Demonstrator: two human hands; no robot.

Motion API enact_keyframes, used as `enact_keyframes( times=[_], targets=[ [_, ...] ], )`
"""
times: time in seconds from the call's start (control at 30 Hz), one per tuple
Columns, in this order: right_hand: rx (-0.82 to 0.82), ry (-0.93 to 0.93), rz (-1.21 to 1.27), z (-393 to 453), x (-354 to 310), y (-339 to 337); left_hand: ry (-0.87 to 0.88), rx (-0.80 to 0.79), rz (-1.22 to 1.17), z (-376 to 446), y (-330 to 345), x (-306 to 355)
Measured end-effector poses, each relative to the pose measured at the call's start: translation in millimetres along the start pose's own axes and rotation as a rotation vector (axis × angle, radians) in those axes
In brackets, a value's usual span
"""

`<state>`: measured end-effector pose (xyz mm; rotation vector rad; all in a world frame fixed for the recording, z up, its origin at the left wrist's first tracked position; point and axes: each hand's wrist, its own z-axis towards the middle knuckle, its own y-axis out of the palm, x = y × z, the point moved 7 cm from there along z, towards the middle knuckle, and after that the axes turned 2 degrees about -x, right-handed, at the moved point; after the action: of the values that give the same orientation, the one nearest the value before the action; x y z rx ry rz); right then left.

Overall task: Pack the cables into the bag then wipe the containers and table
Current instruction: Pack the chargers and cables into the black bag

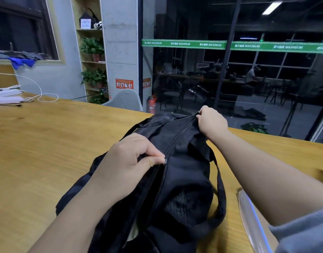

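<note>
A black fabric bag (182,172) lies lengthwise on the wooden table (47,143) in front of me. Its zipper runs along the top; the near part is parted, the far part is closed. My left hand (127,157) pinches the metal zipper pull (164,161) midway along the bag. My right hand (211,121) grips the bag's far end at the top of the zipper and holds the fabric taut. The bag's contents are hidden. A dark strap (221,181) loops down its right side.
White power strips (7,96) with white cables (40,92) lie at the table's far left. A clear plastic container edge (252,221) shows at the lower right. A grey chair (126,99) stands behind the table, and a glass wall lies beyond.
</note>
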<state>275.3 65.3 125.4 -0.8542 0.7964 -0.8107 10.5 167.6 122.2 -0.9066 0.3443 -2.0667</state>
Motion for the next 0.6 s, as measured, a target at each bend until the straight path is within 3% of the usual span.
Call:
enact_keyframes(
  times=[0.2,0.4,0.47,0.6],
  targets=[
    [0.058,-0.273,0.106,-42.5,-37.8,-20.5,0.034,0.058,0.116,-3.2,2.2,3.8],
    [0.013,-0.805,0.197,-124.4,-72.9,-39.8,-0.013,0.171,0.143,-2.2,1.6,2.2],
    [-0.046,-0.965,0.144,-146.6,-80.7,-37.7,-0.045,0.203,0.128,-3.6,1.5,1.2],
    [0.079,-1.128,-0.006,-163.1,-86.3,-30.5,-0.067,0.204,0.151,-4.9,2.6,1.5]
  ],
)
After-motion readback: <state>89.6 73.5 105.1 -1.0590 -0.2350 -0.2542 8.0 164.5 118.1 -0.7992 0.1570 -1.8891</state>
